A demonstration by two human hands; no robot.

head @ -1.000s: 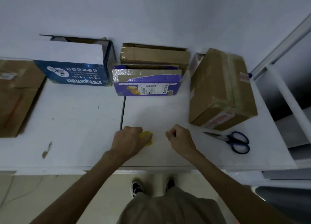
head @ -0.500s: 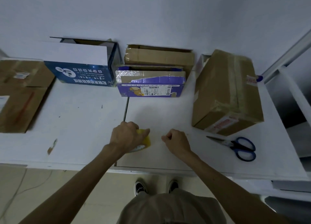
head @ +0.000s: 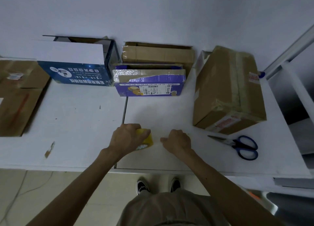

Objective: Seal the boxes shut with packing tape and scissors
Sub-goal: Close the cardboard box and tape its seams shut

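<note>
Head view looks down on a white counter (head: 76,123) set against a pale wall. Near the middle of the counter, toward its 6 o'clock edge, the left hand (head: 126,138) grips a yellow roll of packing tape (head: 146,137), fingers curled over the top so only the roll's right side shows. The roll is tilted, with its lower edge at the counter. Just beside it at 3 o'clock the right hand (head: 176,141) is closed in a loose fist, knuckles up, fingertips pointing at the roll. Whether it pinches the tape's free end cannot be told, since the strip is too faint to make out.

Blue-handled scissors (head: 237,146) lie flat further out at 3 o'clock, blades together and pointing back at the hands, apart from both. At 2 o'clock a large brown box (head: 227,93) sits closed, with tape along its top seam and a red-printed label on its near face. At 12 o'clock stands a purple box (head: 149,86) with a barcode label, and a plain brown box (head: 158,54) is touching it from behind. At 11 o'clock a blue and white box (head: 76,72) stands with its top open. At 9 o'clock a brown cardboard box (head: 18,98) lies at the frame edge. Black shoes (head: 142,185) show on the floor below the counter edge
</note>
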